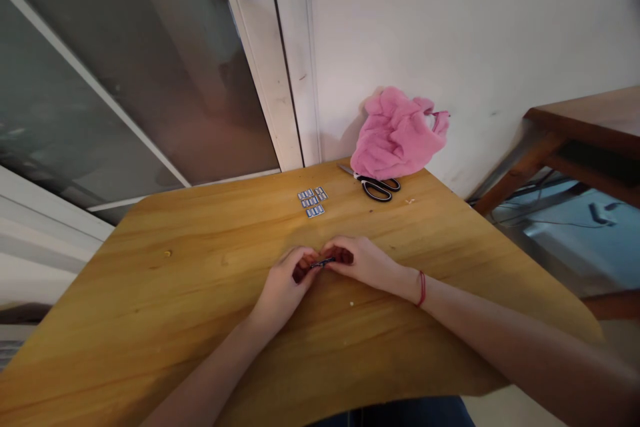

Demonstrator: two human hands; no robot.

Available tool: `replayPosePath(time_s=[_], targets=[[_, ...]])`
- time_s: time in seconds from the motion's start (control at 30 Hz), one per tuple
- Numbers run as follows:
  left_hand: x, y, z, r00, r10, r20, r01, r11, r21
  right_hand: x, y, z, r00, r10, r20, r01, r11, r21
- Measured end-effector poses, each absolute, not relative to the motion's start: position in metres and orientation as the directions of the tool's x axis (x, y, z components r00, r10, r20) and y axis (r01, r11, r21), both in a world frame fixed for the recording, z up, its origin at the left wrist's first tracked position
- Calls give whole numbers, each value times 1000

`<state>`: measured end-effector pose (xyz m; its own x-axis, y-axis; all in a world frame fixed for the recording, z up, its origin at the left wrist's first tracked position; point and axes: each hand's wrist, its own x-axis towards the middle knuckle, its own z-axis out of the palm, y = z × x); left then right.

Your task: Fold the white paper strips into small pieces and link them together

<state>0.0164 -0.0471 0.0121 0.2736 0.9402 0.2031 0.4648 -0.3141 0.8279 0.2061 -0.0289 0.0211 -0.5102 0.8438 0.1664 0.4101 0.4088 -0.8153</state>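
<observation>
Between my two hands, over the middle of the wooden table (210,307), is a small, thin, dark piece (323,263) with pale marks; its exact kind does not show. My left hand (286,283) pinches its left end between thumb and fingers. At its right end, my right hand (363,263), with a red string at the wrist, pinches it the same way. Just beyond my hands lie several small flat blue-and-white pieces (311,201), grouped close together on the tabletop.
Black-handled scissors (377,188) lie at the back right, partly beneath a bunched pink fluffy cloth (395,137) against the wall. A tiny yellowish bit (168,253) is at the left, and a pale crumb (351,303) lies near my right hand. Sliding glass doors border the back left.
</observation>
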Motion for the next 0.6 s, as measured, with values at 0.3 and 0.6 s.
replayPosePath(time_s=[0.3, 0.6], targets=[[16, -47, 16, 306, 931, 200, 511, -338, 791, 205, -30, 25, -504, 850, 155, 382, 380, -843], [13, -47, 17, 321, 931, 173, 513, -324, 795, 203, -29, 22, -486, 861, 150, 402, 373, -836]])
